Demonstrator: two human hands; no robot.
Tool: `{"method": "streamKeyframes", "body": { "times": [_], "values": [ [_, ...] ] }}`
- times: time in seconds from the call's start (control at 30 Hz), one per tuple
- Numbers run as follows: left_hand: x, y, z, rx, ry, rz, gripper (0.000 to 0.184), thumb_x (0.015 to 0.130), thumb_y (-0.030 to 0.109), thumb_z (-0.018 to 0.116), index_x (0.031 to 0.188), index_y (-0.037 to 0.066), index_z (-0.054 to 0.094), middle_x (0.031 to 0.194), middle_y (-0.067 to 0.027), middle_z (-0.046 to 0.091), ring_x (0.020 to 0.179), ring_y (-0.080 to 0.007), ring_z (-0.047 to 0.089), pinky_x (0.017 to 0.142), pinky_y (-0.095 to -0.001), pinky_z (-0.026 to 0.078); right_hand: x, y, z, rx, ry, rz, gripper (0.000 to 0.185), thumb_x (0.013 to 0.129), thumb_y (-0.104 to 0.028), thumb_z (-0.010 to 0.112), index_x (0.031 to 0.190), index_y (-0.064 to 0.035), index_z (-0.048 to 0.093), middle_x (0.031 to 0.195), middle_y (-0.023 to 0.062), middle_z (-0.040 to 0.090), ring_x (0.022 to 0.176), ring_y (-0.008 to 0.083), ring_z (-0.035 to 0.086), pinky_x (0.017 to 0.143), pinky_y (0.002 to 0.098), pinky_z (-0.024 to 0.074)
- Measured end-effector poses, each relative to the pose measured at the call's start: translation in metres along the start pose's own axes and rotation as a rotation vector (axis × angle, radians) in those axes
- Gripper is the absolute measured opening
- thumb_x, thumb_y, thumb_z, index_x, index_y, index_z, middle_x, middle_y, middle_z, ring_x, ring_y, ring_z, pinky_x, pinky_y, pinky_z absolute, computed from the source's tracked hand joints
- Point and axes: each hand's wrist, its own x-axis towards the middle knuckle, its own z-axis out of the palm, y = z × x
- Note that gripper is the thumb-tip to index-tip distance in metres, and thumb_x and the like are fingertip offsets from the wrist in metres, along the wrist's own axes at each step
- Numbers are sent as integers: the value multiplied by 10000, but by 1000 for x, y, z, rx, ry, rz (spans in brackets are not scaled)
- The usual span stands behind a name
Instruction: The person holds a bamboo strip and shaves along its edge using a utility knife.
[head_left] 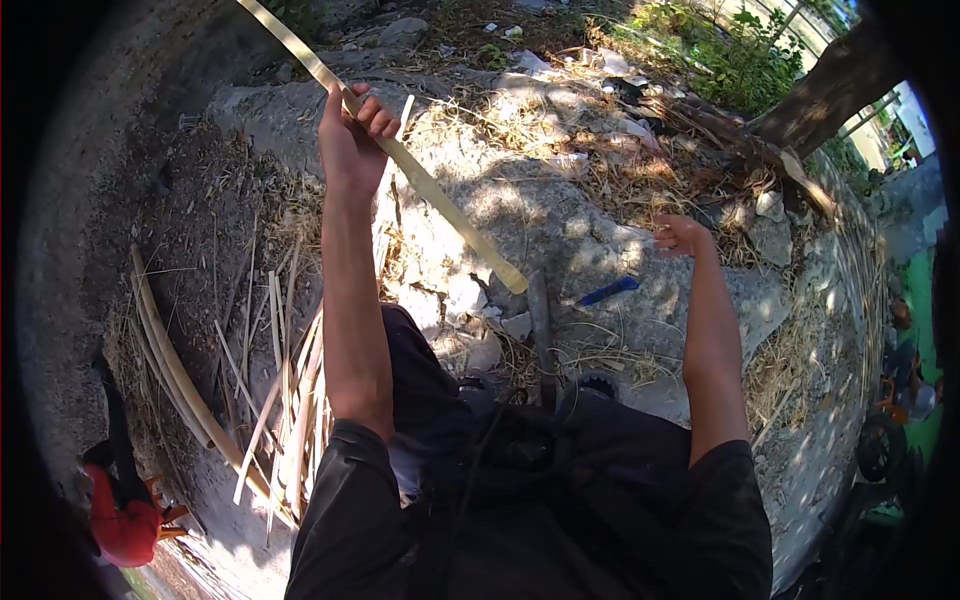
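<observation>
My left grip [357, 125] is grasping a pale, flat strip [440, 203] slanting above the rocky ground [665, 320], probably light, springy and best held by its broad faces, clear of possibly sharp edges, while my right grip [678, 236] is hanging empty and released.

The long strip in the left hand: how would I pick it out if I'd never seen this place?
Start at the bare left forearm and follow it up to the left hand. Its fingers grip a long flat strip, slanting down rightward. Unlike the pale pieces bunched at lower left, this one is held.
</observation>
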Motion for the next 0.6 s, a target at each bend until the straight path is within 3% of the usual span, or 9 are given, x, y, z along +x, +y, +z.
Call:
{"method": "streamKeyframes", "body": {
  "times": [0.13, 0.23, 0.3, 0.4, 0.43, 0.47, 0.53, 0.6],
  "values": [
    [-2, 1, 3, 5, -2, -3, 388, 1098, 446, 488, 1069, 63, 546, 720, 28, 337, 634, -120, 319, 619, -301, 323, 2, -1, -2, 21, -44, -22, 703, 1047, -528, 534, 1551, -55, 401, 1532, 266, 480, 1317, 392, 588, 1007, 589, 552],
    [-1, 1, 1, -4, -23, -5, 387, 1098, 447, 488, 1072, 66, 547, 721, 30, 340, 633, -118, 320, 618, -302, 328, 4, -1, -9, -220, 6, -28, 724, 1041, -578, 520, 1539, -64, 412, 1546, 282, 450, 1212, 397, 663, 964, 545, 599],
    [-1, 2, -2, -23, -80, -11, 382, 1099, 444, 487, 1079, 68, 553, 730, 31, 347, 635, -117, 323, 617, -302, 330, -29, -12, 5, 76, -90, 28, 629, 1031, -592, 540, 1433, -108, 521, 1494, 265, 504, 1209, 367, 674, 968, 497, 608],
    [-1, 2, -3, -19, -91, -20, 380, 1100, 443, 485, 1085, 69, 553, 737, 30, 348, 637, -116, 323, 620, -302, 330, -24, -10, 5, 159, -137, 25, 655, 1026, -632, 518, 1437, -122, 524, 1489, 283, 506, 1208, 367, 674, 950, 485, 616],
    [-1, 2, -3, -7, -69, -16, 380, 1102, 444, 482, 1090, 71, 552, 739, 31, 348, 638, -115, 322, 622, -301, 330, -17, -8, 6, 128, -90, 6, 686, 1019, -659, 499, 1462, -136, 512, 1510, 250, 506, 1333, 387, 584, 1022, 574, 555],
    [-1, 2, -4, -10, -74, -22, 380, 1102, 444, 482, 1090, 71, 552, 739, 31, 348, 638, -115, 322, 622, -301, 330, -13, -8, 1, 132, -85, 8, 686, 1019, -659, 499, 1462, -136, 512, 1510, 250, 506, 1333, 387, 584, 1022, 574, 555],
    [0, 3, -5, 47, -59, -21, 410, 1103, 486, 453, 1078, 88, 545, 759, 28, 352, 638, -114, 327, 607, -303, 329, -26, -22, 9, -298, 120, -24, 696, 1024, -658, 481, 1366, -60, 581, 1496, 204, 557, 1288, 424, 608, 1059, 570, 515],
    [0, 3, -3, 35, -56, -29, 423, 1102, 493, 452, 1063, 83, 552, 734, 33, 338, 626, -113, 316, 604, -302, 327, -25, -23, 15, -341, 134, -52, 748, 1007, -689, 478, 1395, -59, 585, 1507, 194, 556, 1320, 412, 585, 1085, 569, 479]
  ]
}}
